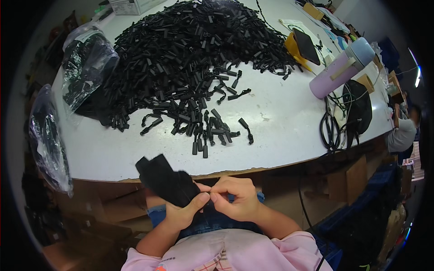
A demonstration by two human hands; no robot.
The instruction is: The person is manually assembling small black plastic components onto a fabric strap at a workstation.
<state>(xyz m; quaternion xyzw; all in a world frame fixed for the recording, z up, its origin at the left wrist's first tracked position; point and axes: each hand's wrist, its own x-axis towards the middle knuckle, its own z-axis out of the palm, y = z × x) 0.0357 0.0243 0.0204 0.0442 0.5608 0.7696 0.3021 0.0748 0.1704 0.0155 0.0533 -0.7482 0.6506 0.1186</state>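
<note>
Just off the table's near edge, over my lap, my left hand (187, 210) is closed round a folded black fabric piece (167, 180). The fabric sticks up past the fingers toward the table. My right hand (237, 197) pinches thumb and forefinger together against the left fingertips; whatever sits in that pinch is too small to make out. Beyond the hands lies a big heap of black zipper pulls (190, 49), with several loose ones (205, 131) spread toward the near edge.
The white table (280, 131) has a chipped front edge. Clear plastic bags (86, 67) with black contents lie at left. On the right stand a lilac bottle (334, 74), a phone (306, 46) on a yellow stand, coiled cables (332, 128) and a black pouch (357, 108). Another person (402, 135) is at far right.
</note>
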